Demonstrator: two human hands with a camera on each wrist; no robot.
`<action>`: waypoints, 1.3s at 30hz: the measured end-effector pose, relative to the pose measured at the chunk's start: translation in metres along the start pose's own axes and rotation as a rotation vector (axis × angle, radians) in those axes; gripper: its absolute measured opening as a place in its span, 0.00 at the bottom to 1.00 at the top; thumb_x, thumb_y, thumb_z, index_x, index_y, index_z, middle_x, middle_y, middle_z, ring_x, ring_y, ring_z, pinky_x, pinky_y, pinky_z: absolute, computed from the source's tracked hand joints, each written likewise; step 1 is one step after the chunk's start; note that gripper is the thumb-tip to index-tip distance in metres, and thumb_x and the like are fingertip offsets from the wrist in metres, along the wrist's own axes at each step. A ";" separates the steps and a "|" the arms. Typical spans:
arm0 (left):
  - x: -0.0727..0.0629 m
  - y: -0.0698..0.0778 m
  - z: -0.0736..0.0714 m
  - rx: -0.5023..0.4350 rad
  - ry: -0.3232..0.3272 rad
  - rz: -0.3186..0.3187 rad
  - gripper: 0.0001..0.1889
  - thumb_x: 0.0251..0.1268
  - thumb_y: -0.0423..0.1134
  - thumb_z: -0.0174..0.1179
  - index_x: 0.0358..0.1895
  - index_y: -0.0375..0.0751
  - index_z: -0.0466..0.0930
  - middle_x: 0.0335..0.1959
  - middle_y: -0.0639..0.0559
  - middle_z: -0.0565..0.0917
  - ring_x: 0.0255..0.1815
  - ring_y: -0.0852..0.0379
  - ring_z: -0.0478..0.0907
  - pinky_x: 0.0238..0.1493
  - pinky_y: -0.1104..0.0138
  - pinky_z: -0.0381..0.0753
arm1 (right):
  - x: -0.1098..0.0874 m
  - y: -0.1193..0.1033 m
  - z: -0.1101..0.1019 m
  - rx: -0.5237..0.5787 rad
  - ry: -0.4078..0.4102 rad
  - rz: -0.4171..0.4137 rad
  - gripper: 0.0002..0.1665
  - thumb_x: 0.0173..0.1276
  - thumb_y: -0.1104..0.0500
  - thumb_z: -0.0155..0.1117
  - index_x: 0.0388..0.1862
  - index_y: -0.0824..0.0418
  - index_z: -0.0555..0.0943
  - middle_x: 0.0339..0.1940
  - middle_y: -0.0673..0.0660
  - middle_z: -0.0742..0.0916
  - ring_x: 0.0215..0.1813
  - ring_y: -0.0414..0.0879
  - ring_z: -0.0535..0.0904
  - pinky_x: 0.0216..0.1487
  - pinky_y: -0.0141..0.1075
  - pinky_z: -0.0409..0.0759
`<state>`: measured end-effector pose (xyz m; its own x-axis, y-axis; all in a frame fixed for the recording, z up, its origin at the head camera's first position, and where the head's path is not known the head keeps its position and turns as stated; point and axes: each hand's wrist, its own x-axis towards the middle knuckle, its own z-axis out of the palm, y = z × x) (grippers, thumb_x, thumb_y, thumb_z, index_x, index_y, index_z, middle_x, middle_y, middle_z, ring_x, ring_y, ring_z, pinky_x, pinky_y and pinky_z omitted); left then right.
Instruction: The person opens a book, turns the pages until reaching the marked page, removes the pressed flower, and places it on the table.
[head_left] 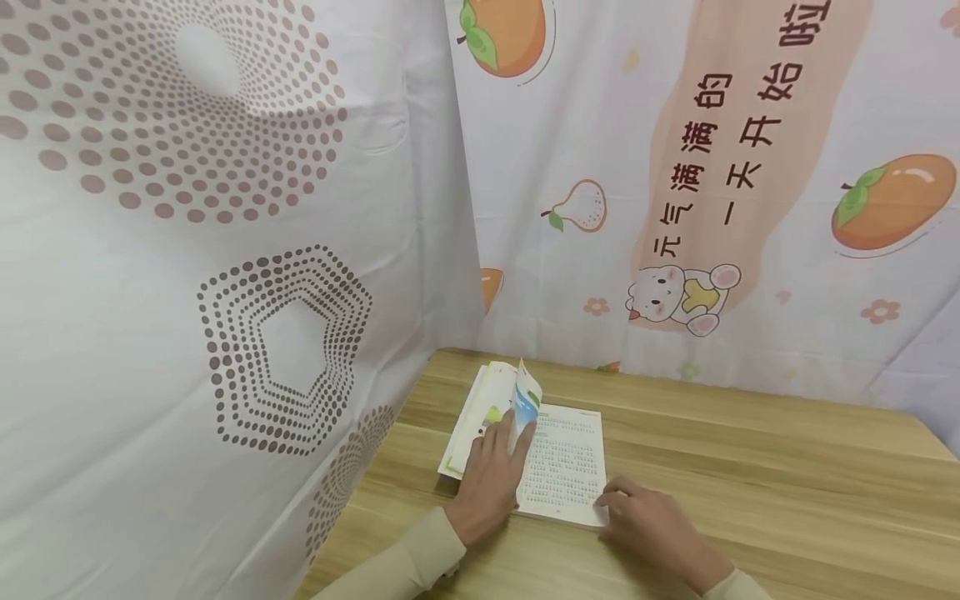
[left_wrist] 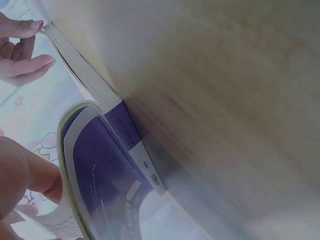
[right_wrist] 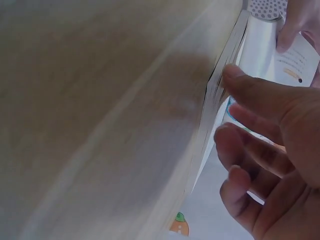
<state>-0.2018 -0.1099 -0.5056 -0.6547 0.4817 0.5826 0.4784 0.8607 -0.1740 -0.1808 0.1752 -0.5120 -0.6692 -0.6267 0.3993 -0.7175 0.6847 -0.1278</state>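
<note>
- the open paper book [head_left: 564, 471] with a purple-and-white cover lies on the left half of the light-brown wood-grain table [head_left: 750, 450].
- the left hand [head_left: 487, 479] looks unclenched, fingers fairly straight; best guide the raised printed leaf [head_left: 527, 398] without creasing.
- the right hand [head_left: 648, 521], pinching the near right corner, should steady it.
- spine runs near-far, page tops point far; the spread's long axis seems left-right.

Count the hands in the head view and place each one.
2: the left hand is over the open book, at its raised page; the right hand is at the book's near right corner.
</note>
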 end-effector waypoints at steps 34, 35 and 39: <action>-0.003 0.007 0.005 -0.025 -0.074 0.120 0.32 0.57 0.72 0.66 0.48 0.47 0.85 0.45 0.53 0.86 0.51 0.52 0.78 0.49 0.60 0.78 | 0.006 -0.003 -0.007 0.037 0.147 -0.081 0.12 0.50 0.66 0.81 0.29 0.51 0.89 0.32 0.40 0.88 0.31 0.31 0.82 0.29 0.28 0.80; -0.002 0.008 0.006 -0.024 -0.076 0.120 0.33 0.56 0.74 0.65 0.47 0.48 0.85 0.45 0.54 0.85 0.51 0.52 0.77 0.48 0.60 0.78 | 0.006 -0.003 -0.007 0.046 0.159 -0.069 0.12 0.50 0.65 0.82 0.29 0.50 0.89 0.32 0.39 0.87 0.32 0.30 0.82 0.30 0.28 0.80; -0.001 0.009 0.004 -0.022 -0.083 0.127 0.36 0.52 0.77 0.64 0.46 0.48 0.84 0.42 0.54 0.84 0.48 0.52 0.75 0.46 0.60 0.75 | 0.007 -0.003 -0.006 0.077 0.228 -0.063 0.14 0.49 0.64 0.84 0.29 0.48 0.88 0.33 0.37 0.87 0.33 0.28 0.81 0.32 0.28 0.80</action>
<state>-0.1990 -0.1020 -0.5116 -0.6334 0.5995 0.4893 0.5729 0.7883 -0.2244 -0.1828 0.1712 -0.5028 -0.5679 -0.5612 0.6021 -0.7750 0.6110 -0.1614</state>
